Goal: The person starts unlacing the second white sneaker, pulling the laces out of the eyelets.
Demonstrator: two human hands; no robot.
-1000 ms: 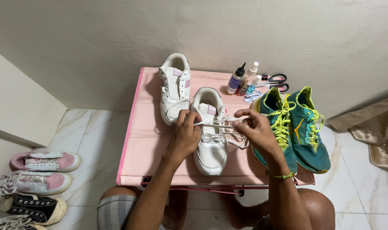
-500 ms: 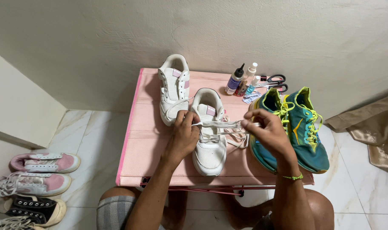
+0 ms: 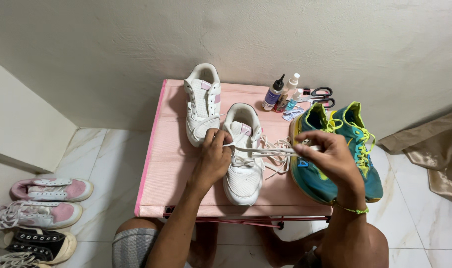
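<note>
A white sneaker (image 3: 244,173) lies toe toward me on the small pink table (image 3: 171,168). My left hand (image 3: 213,154) rests on its left side and pinches the white lace (image 3: 273,151) near the eyelets. My right hand (image 3: 327,156) grips the other end of that lace, stretched taut to the right over a teal sneaker. A second white sneaker (image 3: 202,101) lies behind and to the left, untouched.
A pair of teal and yellow sneakers (image 3: 342,149) sits on the table's right. Small bottles (image 3: 280,94) and scissors (image 3: 320,97) stand at the back right. Pink and black shoes (image 3: 37,218) lie on the tiled floor at left. Brown cloth (image 3: 434,154) lies at right.
My right hand has moved rightward, drawing the lace out taut across the white sneaker. My left hand has stayed on the shoe.
</note>
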